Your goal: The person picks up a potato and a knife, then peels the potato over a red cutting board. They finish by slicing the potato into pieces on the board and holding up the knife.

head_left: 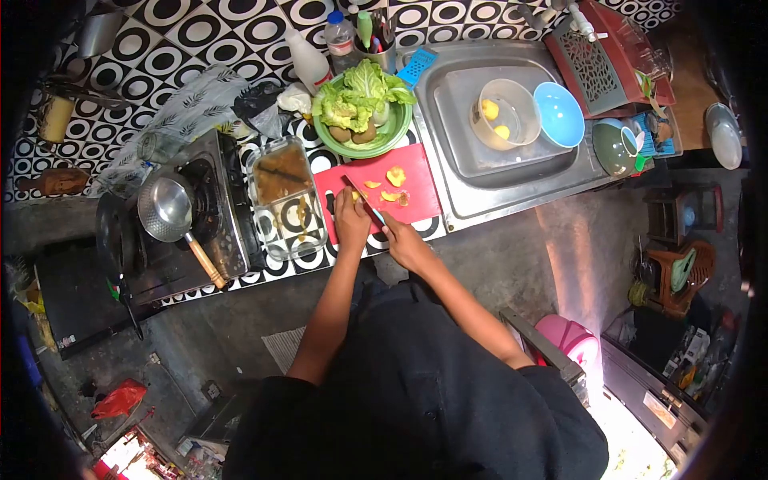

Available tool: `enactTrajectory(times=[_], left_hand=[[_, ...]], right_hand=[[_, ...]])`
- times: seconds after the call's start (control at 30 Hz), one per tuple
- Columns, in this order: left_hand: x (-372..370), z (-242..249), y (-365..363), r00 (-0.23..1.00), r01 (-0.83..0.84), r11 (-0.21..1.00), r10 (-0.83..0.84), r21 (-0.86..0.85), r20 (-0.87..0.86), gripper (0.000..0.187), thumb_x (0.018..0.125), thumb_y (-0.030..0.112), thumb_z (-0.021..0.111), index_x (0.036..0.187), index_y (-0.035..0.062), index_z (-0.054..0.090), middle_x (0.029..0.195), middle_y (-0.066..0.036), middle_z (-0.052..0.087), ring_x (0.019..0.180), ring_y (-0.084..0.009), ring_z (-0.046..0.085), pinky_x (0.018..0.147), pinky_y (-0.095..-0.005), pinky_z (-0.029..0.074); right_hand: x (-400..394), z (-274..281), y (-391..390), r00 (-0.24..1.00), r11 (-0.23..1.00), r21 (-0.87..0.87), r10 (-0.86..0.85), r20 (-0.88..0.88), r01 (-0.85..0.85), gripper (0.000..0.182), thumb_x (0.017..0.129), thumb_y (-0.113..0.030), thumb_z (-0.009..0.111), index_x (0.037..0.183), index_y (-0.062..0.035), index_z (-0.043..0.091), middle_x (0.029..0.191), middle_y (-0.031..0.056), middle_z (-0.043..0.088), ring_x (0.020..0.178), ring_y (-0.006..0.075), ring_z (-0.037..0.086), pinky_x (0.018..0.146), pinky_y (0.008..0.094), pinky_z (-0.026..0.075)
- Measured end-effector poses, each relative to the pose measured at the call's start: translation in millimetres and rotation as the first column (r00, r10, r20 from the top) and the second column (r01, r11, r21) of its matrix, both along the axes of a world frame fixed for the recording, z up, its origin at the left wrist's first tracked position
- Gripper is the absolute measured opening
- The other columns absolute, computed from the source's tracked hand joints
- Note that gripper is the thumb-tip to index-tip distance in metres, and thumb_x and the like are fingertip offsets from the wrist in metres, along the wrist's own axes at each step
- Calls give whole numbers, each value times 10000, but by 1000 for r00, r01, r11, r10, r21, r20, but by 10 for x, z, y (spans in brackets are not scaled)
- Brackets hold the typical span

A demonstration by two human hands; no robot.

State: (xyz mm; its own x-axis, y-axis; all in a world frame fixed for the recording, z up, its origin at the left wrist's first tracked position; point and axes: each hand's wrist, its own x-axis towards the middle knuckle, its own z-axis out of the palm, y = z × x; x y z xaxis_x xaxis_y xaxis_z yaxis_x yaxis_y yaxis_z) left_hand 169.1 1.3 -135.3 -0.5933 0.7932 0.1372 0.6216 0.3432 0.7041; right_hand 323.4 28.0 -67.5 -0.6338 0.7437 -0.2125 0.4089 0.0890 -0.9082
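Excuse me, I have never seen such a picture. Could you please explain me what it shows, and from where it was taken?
There is no machine here: a person works with two bare hands. One camera, worn on the head, looks forward and down, so you see the arms reaching away. The right hand holds a knife. The left hand is beside the blade, by some yellow food; its exact grip is hidden. More yellow pieces lie on a red cutting board. Behind it stands a green basin with leafy greens; a sink is to the right.
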Motion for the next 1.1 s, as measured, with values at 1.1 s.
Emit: enactTrajectory(times=[1.1], left_hand=[[0, -44, -6, 997, -24, 1000, 23, -10, -73, 362, 935, 71, 566, 1261, -85, 586, 1232, -247, 613, 1133, -432, 581, 981, -471, 474]], right_hand=[[-210, -390, 274, 998, 995, -75, 59, -21, -61, 468, 1006, -92, 473, 1464, -6, 423, 944, 346, 629, 931, 519, 622, 805, 558, 472]])
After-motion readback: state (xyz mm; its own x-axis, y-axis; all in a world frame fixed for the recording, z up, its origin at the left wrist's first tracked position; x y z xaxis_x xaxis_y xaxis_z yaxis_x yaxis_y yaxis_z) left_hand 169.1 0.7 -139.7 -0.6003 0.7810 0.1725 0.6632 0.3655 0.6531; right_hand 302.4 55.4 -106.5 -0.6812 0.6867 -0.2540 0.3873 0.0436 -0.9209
